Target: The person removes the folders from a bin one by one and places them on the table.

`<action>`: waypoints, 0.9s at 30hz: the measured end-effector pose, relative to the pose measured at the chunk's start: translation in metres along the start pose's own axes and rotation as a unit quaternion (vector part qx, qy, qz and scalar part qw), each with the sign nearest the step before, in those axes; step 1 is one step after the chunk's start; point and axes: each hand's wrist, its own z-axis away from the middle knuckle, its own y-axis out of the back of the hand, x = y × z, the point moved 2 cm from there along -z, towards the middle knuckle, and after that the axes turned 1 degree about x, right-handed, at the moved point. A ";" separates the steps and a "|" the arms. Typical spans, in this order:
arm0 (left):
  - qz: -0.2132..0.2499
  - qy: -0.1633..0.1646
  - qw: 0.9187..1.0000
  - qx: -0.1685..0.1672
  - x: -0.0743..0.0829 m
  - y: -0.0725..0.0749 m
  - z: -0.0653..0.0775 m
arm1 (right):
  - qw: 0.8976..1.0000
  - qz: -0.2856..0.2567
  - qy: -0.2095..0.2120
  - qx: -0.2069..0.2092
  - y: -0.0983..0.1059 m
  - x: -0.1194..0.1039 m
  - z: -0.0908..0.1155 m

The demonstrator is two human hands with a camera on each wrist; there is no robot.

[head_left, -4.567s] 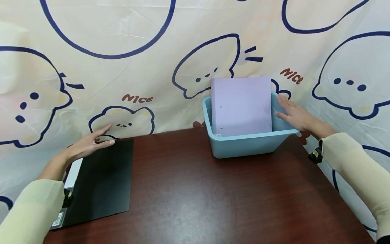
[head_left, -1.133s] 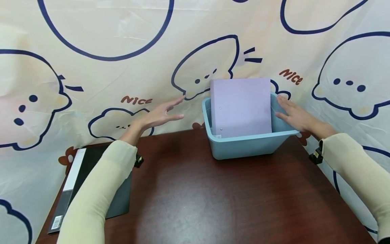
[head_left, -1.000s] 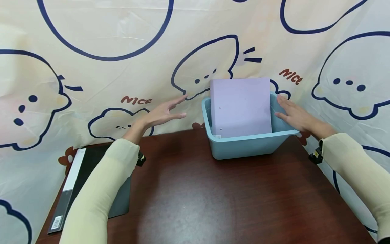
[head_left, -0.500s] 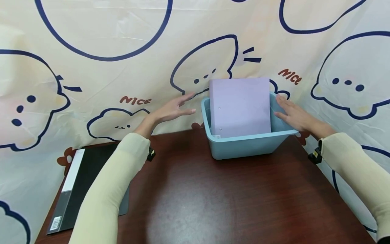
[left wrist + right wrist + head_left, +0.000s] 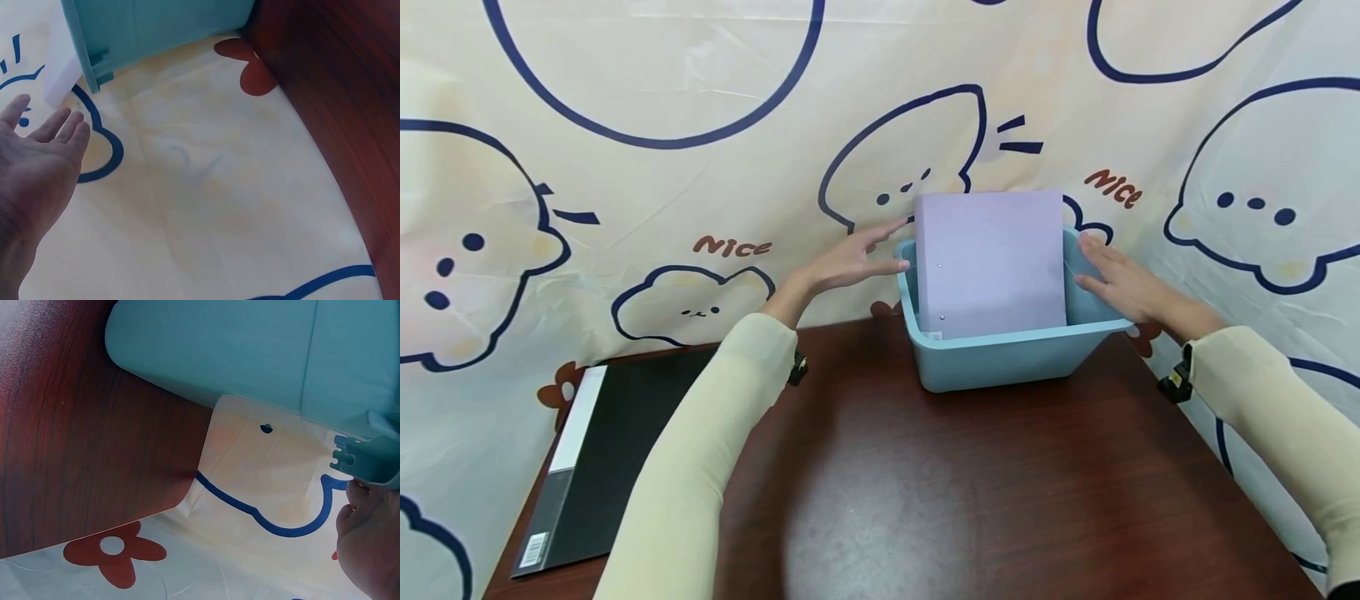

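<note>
A light blue plastic bin [image 5: 1000, 362] stands at the back of the table, with a lavender binder [image 5: 992, 262] upright inside it, rising above the rim. My left hand [image 5: 850, 260] is by the bin's left rim, fingers extended and thumb apart. In the left wrist view that hand [image 5: 44, 169] is palm up to the camera and holds nothing; whether it touches the bin is unclear. On the bin's right end rests my right hand [image 5: 1123, 279], fingers stretched over the rim. The right wrist view shows part of this hand [image 5: 375, 534] against the rim's underside.
A black folder [image 5: 625, 442] with a white spine strip lies flat at the table's left edge, partly covered by my left sleeve [image 5: 700, 467]. Cream cloth [image 5: 700, 192] with cartoon prints hangs behind and beside the dark wooden table [image 5: 925, 492].
From above the black folder, my left hand has moved right to the bin's left rim. My right hand, the bin and the binder keep their places.
</note>
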 end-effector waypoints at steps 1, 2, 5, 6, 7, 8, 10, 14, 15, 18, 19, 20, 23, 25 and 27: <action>0.002 0.000 1.000 0.000 0.001 -0.001 -0.001 | 1.000 0.000 0.000 0.000 0.000 0.000 0.000; 0.004 0.000 1.000 -0.001 0.002 -0.002 -0.003 | 1.000 0.000 0.000 -0.001 0.000 0.000 0.000; 0.009 -0.001 1.000 0.000 0.005 -0.005 -0.007 | 1.000 -0.003 0.000 -0.001 -0.001 0.001 0.000; 0.010 -0.001 1.000 0.000 0.006 -0.006 -0.009 | 1.000 -0.003 0.001 -0.001 -0.001 0.001 0.000; 0.012 -0.001 1.000 0.000 0.007 -0.006 -0.010 | 1.000 -0.005 0.000 -0.001 -0.001 0.001 0.000; 0.014 -0.001 1.000 0.001 0.008 -0.006 -0.012 | 1.000 -0.006 0.000 -0.001 -0.001 0.001 0.000; 0.018 0.000 1.000 0.002 0.010 -0.007 -0.015 | 1.000 -0.006 0.000 0.000 -0.001 0.001 0.000; 0.030 0.007 1.000 0.005 0.011 -0.007 -0.023 | 1.000 -0.007 -0.002 0.002 0.000 0.001 0.001; 0.035 0.009 0.999 0.005 0.011 -0.008 -0.024 | 1.000 -0.008 -0.002 0.004 0.000 0.001 0.002; 0.054 0.023 0.998 0.009 0.009 -0.009 -0.029 | 1.000 -0.013 -0.005 0.005 0.000 0.000 0.003; 0.061 0.027 0.998 0.011 0.008 -0.010 -0.030 | 1.000 -0.013 -0.005 0.006 0.000 0.000 0.004; 0.067 0.032 0.997 0.013 0.007 -0.011 -0.031 | 1.000 -0.014 -0.005 0.006 0.000 -0.001 0.004; 0.073 0.043 0.996 0.019 0.007 -0.015 -0.035 | 1.000 -0.014 -0.004 0.008 0.000 -0.002 0.004; 0.074 0.045 0.996 0.020 0.007 -0.018 -0.036 | 1.000 -0.013 -0.004 0.009 -0.001 -0.001 0.003; 0.074 0.045 0.996 0.021 0.008 -0.019 -0.037 | 1.000 -0.014 -0.003 0.010 0.000 -0.001 0.002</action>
